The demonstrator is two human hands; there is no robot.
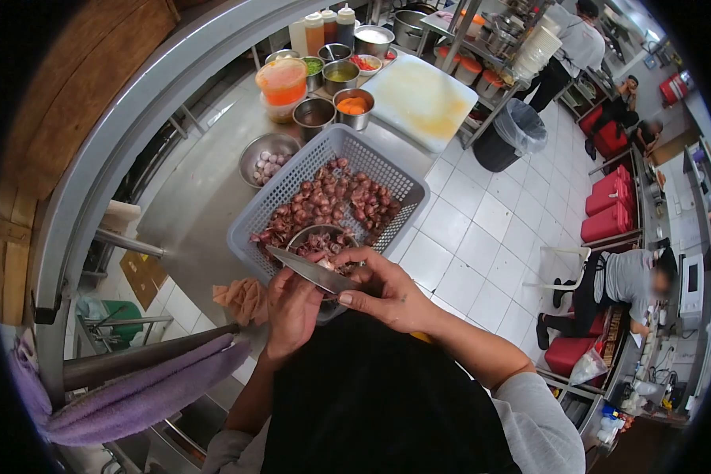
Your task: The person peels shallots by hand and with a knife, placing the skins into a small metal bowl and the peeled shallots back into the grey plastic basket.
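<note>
My right hand (pixel 387 291) grips a knife (pixel 312 271), its blade slanting up and left across the front of my hands. My left hand (pixel 292 310) is closed just behind the blade, fingers curled; whatever they hold is mostly hidden by the knife. Both hands are over the near edge of a grey perforated basket (pixel 245 217) of red shallots (pixel 324 196). Inside the basket, right beyond the blade, a round metal bowl (pixel 292 239) contains dark red skins. Left of the basket stands a metal bowl (pixel 249 170) with peeled, pale purple shallots (pixel 270 164).
A crumpled orange-brown cloth (pixel 242 300) lies left of my hands. Metal containers (pixel 314 115), an orange-filled tub (pixel 281 81) and a white cutting board (pixel 423 99) stand beyond the basket. A purple towel (pixel 150 395) hangs at lower left. A black bin (pixel 498 142) and other people are to the right.
</note>
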